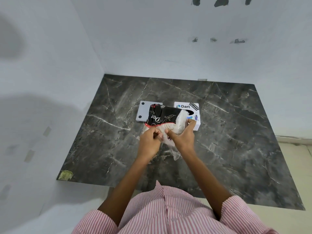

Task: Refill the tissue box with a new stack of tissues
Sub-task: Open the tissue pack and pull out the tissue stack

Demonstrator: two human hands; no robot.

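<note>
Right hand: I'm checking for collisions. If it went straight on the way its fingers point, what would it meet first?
The right hand already grips the tissue pack. Beyond that, its fingers point at the white tissue box with the Dart sticker, probably first, though depth is unclear.

- A dark marble-patterned slab (219, 132) lay in a corner.
- White walls (152, 39) rose left and far, marked with dark scuffs (221, 2).

"Dart", "SOFTWARE ENGINEER": tissue box (194, 114)
</note>
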